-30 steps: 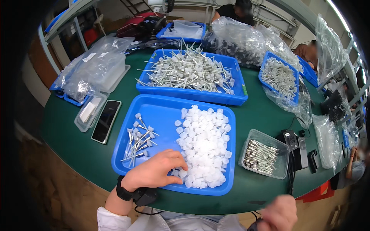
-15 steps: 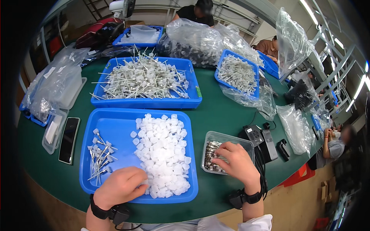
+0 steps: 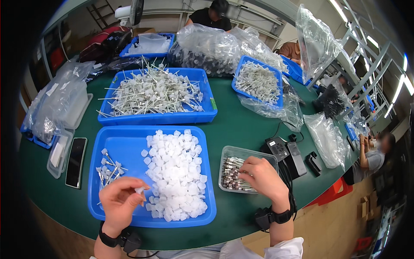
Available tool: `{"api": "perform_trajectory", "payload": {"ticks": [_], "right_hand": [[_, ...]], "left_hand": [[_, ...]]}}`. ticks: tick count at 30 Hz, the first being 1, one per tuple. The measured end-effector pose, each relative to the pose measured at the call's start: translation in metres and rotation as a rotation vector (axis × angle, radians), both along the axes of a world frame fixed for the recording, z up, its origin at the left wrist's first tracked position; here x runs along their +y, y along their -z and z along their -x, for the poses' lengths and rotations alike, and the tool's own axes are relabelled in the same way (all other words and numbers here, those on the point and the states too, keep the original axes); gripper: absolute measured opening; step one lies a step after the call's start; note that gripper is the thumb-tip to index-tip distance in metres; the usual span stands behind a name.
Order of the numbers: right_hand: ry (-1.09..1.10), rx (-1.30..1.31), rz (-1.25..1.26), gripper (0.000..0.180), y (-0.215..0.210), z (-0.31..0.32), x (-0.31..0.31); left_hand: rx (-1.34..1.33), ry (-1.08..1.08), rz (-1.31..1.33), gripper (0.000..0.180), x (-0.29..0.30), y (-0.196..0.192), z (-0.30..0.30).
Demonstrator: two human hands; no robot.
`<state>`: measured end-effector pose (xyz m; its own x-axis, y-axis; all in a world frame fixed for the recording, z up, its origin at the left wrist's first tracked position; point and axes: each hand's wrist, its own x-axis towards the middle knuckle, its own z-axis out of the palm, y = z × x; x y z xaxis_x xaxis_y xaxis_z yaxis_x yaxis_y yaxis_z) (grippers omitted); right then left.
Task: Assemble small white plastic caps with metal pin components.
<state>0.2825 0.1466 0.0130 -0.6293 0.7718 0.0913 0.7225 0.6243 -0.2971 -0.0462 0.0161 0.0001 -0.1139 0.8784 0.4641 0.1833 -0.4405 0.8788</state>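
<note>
While white caps (image 3: 177, 172) fill the blue tray (image 3: 125, 149), hands pick

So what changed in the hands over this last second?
The right hand came up from the lower edge into the clear box of small metal parts. The left hand lifted off the pile of white caps, one white cap now pinched in its fingers. The blue tray stayed put.

Phone (image 3: 76, 161) at left edge, remotes (image 3: 288, 152) right, far tray (image 3: 157, 97) w/ assembled sticks
</note>
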Motion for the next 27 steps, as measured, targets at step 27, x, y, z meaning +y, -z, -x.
{"api": "perform_trajectory", "payload": {"ticks": [27], "right_hand": [[-0.178,0.608,-0.087,0.017,-0.055,0.049,-0.049]], "left_hand": [[-0.849,0.453,0.374,0.024,-0.012,-0.014,-0.030]]}}
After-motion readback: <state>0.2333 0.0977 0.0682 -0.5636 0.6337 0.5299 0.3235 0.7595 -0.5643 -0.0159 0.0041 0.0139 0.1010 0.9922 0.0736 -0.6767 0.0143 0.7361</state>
